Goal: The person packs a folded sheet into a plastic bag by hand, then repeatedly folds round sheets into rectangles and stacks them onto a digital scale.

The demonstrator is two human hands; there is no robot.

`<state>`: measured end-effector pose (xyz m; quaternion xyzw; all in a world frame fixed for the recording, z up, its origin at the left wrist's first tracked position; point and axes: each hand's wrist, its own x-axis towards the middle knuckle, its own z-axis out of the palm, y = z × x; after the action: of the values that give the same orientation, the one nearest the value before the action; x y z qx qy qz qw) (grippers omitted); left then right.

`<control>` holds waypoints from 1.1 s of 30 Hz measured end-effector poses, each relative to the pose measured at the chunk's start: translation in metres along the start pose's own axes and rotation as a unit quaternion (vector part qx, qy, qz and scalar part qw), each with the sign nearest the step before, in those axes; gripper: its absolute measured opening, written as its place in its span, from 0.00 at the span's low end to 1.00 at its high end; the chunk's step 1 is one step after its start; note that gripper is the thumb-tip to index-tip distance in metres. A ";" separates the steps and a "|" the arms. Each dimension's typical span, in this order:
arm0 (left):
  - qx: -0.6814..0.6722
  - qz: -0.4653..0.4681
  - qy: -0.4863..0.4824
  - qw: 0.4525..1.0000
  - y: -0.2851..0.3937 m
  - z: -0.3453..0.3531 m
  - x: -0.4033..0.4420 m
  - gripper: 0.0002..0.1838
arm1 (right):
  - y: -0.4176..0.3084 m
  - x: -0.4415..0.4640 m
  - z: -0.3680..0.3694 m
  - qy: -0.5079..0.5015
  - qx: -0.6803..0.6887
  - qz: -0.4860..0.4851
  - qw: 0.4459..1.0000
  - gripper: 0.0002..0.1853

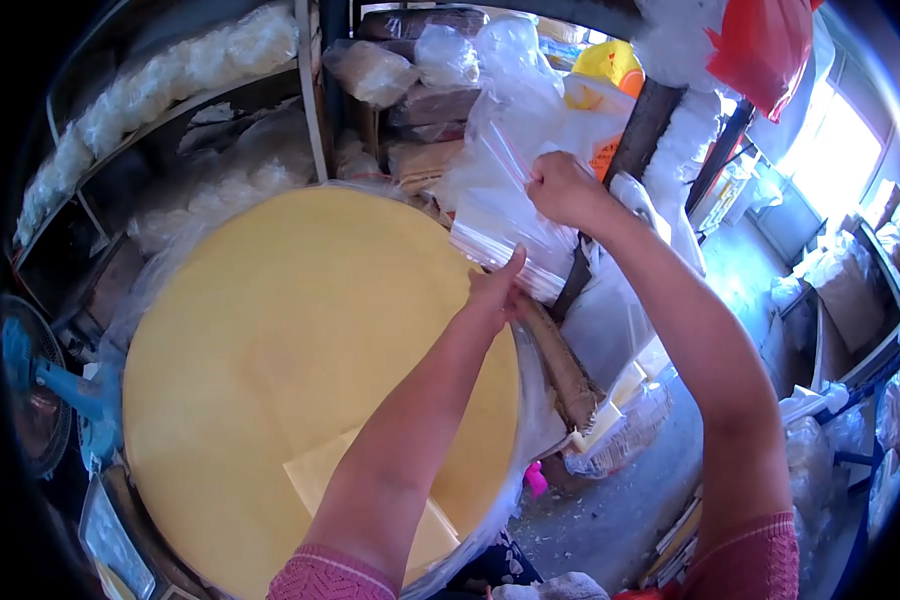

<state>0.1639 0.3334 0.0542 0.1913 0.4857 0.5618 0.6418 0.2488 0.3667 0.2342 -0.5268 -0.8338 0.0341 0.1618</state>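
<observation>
Round yellow table [320,300]; fan [32,385] left (blurry); hands [497,293] gripping plastic, seemingly.

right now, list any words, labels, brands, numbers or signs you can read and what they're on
No text can be read.
Orange patch behind the right forearm: marks too blurred to read.
Wrapper below the cardboard tube: faint print, too small to read.
Clear plastic bags: no lettering I can make out.

Pale flat sheeting [315,468] lies on the round yellow tabletop [260,300].
</observation>
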 end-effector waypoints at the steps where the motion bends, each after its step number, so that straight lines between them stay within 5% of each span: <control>1: 0.015 0.031 0.026 0.999 0.001 0.005 0.002 0.35 | 0.001 0.002 -0.004 -0.001 0.001 0.007 1.000 0.13; 2: 0.029 0.112 0.007 0.993 0.001 0.006 0.005 0.25 | 0.001 0.005 -0.009 -0.003 0.002 0.013 1.000 0.13; 8: 0.095 0.112 0.061 0.987 0.001 -0.001 0.022 0.15 | -0.003 0.032 -0.032 0.161 -0.005 0.031 0.987 0.14; 13: 0.212 0.121 0.097 0.965 -0.005 -0.007 0.020 0.16 | 0.005 0.064 -0.036 0.407 -0.064 -0.009 0.911 0.11; 16: 0.361 0.144 0.100 0.916 0.006 0.000 0.031 0.18 | 0.006 0.106 -0.045 0.430 -0.059 0.007 0.901 0.11; 18: 0.405 0.157 0.073 0.898 0.017 0.009 0.027 0.20 | -0.010 0.094 -0.054 0.377 -0.075 -0.043 0.922 0.08; 21: 0.175 0.171 -0.146 0.958 0.028 0.020 0.004 0.23 | -0.028 0.060 -0.053 0.303 -0.098 -0.195 0.928 0.06; 24: 0.291 0.294 -0.088 0.906 0.040 -0.012 0.030 0.20 | -0.017 0.040 -0.025 0.197 0.000 -0.227 0.954 0.05; 26: -0.026 0.222 -0.161 0.961 0.073 -0.034 -0.012 0.18 | -0.010 0.025 -0.006 0.130 0.104 -0.231 0.958 0.06; 27: -0.187 0.178 -0.190 0.947 0.088 -0.039 -0.034 0.17 | -0.008 0.021 0.004 0.081 0.158 -0.215 0.960 0.06; 31: -0.025 0.220 -0.114 0.969 0.110 -0.051 -0.067 0.11 | -0.027 0.004 0.021 -0.035 0.235 -0.167 0.957 0.09; 32: 0.023 0.224 -0.072 0.972 0.108 -0.058 -0.067 0.10 | -0.031 0.004 0.018 -0.126 0.324 -0.105 0.932 0.09; 33: 0.069 0.227 -0.031 0.971 0.105 -0.066 -0.065 0.09 | -0.033 0.008 0.014 -0.087 0.373 -0.023 0.923 0.08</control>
<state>0.0592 0.2857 0.1345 0.3575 0.4473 0.6516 0.4975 0.2127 0.3603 0.2302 -0.4039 -0.7835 0.3845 0.2742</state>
